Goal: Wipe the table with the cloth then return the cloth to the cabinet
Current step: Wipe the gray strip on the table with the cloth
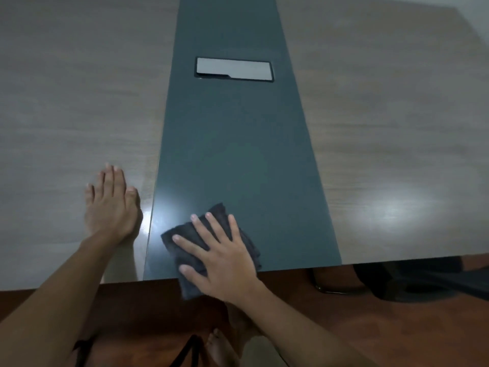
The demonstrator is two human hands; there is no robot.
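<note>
Dark cloth (211,250) pressed flat by right hand (222,260) at table (383,128) edge; left hand (111,207) laid flat beside.

We saw the table (79,102) as pale wood-grain laminate, smooth, semi-gloss, with soft lamp glare on it. Down the table's middle ran a dark grey-green strip (238,154), smooth and glossier, with a bright reflection at its near end. Set into that strip farther from us was a hatch cover (234,68) in brushed, matt, metal-looking grey. The cloth (211,226) at the table's near edge looked dark grey, soft, napped like terry, matt. Below the table the floor (344,327) was reddish-brown, smooth, slightly shiny.
</note>
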